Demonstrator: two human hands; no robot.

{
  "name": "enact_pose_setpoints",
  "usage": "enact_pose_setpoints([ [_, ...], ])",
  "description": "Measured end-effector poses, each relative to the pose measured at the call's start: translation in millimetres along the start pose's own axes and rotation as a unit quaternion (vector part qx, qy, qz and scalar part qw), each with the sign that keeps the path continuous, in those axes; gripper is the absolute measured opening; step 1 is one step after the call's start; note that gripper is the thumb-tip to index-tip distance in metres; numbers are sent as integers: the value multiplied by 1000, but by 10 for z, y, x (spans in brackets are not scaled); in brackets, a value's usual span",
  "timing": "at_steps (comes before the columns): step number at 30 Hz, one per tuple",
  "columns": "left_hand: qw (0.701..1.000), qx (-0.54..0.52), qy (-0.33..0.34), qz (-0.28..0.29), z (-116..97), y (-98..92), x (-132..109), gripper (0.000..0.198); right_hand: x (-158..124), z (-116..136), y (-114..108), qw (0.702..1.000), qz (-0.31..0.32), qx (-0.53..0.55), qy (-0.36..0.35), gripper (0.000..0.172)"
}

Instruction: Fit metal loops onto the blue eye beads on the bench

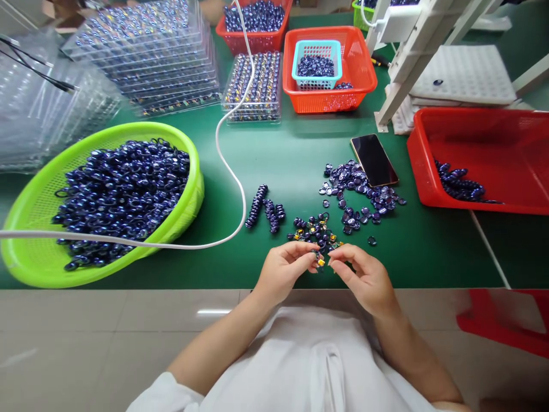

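Note:
My left hand (286, 269) pinches a small dark part with a yellow piece (321, 262) at the table's front edge. Just to its right, my right hand (363, 274) has thumb and forefinger close together; whatever they hold is too small to make out. Directly beyond my fingers lies a small pile of dark blue parts with yellow pieces (315, 228). Loose dark blue caps (349, 177) spread behind and right of that pile. Stacked rows of dark blue rings (257, 206) lie to its left.
A green basket (195, 189) of dark parts stands left, crossed by a white cable (223, 157). A phone (374, 160) and red bin (480, 129) are right. Behind are clear trays (150, 57), a red basket (330, 103) and a metal post (407, 68).

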State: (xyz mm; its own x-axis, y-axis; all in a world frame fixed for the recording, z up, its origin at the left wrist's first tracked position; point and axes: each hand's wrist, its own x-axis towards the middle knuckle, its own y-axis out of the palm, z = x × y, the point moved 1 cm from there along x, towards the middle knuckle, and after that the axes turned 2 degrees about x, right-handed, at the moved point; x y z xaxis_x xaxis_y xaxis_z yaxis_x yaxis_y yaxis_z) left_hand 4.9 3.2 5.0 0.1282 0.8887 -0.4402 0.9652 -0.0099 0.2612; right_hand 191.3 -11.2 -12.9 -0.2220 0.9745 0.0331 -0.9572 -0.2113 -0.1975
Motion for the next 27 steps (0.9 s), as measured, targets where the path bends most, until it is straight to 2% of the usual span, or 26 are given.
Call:
enact_pose_setpoints([
  [4, 1000, 5, 8, 5, 56, 1, 36, 15, -17, 14, 10, 997, -4, -37, -69, 14],
  [11, 998, 65, 13, 8, 70, 20, 38, 12, 12, 53, 63, 987, -16, -72, -146, 18],
  [18, 995, 78, 50, -24, 58, 89, 14, 11, 19, 77, 128, 958, -38, -160, -233, 24],
  [24, 993, 86, 57, -50, 77, 138, -17, 19, -23, 22, 210, 939, -163, -217, -213, 21],
  [27, 992, 96, 71, -44, 101, 170, -45, 24, -27, -12, 241, 924, -199, -245, -214, 20],
])
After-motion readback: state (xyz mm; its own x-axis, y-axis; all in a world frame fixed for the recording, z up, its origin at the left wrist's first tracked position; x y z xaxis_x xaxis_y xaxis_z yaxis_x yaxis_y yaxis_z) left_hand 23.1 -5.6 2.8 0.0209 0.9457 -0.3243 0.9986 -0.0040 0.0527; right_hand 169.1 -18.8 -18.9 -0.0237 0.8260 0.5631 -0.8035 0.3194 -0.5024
